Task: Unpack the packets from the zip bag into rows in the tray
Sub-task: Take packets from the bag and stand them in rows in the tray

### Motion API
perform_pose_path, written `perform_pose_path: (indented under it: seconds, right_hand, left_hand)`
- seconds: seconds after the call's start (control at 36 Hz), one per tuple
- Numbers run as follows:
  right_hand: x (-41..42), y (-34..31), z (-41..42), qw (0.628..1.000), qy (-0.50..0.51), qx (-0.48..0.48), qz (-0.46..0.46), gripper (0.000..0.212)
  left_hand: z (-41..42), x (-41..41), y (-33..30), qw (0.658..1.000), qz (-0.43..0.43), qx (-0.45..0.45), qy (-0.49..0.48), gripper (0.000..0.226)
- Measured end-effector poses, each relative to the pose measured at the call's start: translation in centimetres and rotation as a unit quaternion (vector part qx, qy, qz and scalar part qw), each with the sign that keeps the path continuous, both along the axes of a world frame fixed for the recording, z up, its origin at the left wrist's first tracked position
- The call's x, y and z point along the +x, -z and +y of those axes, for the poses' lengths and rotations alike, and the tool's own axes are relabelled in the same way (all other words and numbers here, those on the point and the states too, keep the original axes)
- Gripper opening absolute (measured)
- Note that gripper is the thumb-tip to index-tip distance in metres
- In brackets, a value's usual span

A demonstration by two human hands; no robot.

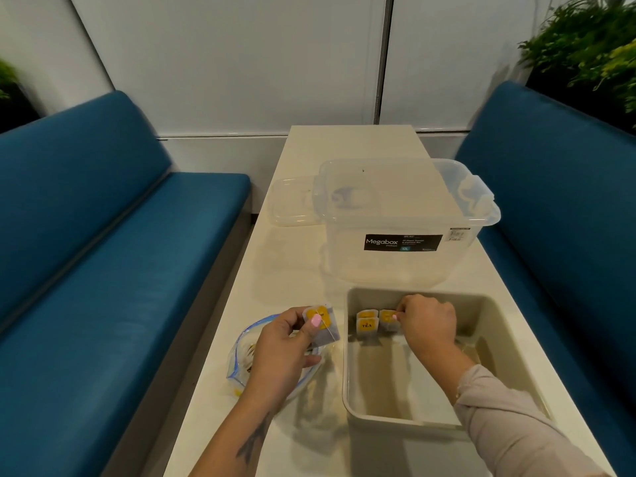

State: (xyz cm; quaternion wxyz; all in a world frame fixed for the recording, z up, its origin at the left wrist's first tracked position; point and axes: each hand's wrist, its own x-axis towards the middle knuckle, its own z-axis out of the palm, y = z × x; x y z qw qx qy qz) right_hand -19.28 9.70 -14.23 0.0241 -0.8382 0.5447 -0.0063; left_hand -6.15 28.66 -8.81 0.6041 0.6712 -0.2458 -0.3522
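Observation:
A beige tray (358, 401) lies on the table's near right. Inside it, at the far left, stand tea packets with yellow labels (367, 324). My right hand (428, 323) reaches into the tray and pinches the rightmost packet (388, 320) of that row. My left hand (280, 349) holds another tea packet (325, 333) between thumb and fingers, above the clear zip bag (237, 364) with a blue seal, left of the tray. More packets show faintly inside the bag, partly hidden by my hand.
A clear Megabox storage box (395, 256) stands just beyond the tray, with a clear lid (292, 204) lying to its left. Blue benches (103, 270) flank the narrow white table (292, 263). Plants sit at the far right corner.

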Motion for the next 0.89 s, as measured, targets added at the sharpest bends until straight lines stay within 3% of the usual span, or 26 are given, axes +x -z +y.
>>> perform_pose_path:
  seconds: [0.53, 0.69, 0.89]
  right_hand:
    - [-1.3, -0.5, 0.0, 1.0, -0.007, 0.007, -0.016, 0.028]
    - [-1.3, -0.5, -0.1, 0.999, -0.041, 0.009, -0.024, 0.013]
    - [-1.3, -0.5, -0.5, 0.997, -0.068, 0.033, -0.009, 0.017]
  left_hand:
    - [-1.4, -0.9, -0.5, 0.998, -0.06, 0.008, 0.019, 0.008]
    - [-3.0, -1.3, -1.0, 0.976, -0.198, 0.051, 0.079, 0.006]
    - [-6.4, -2.1, -2.2, 0.896, -0.398, 0.134, 0.142, 0.004]
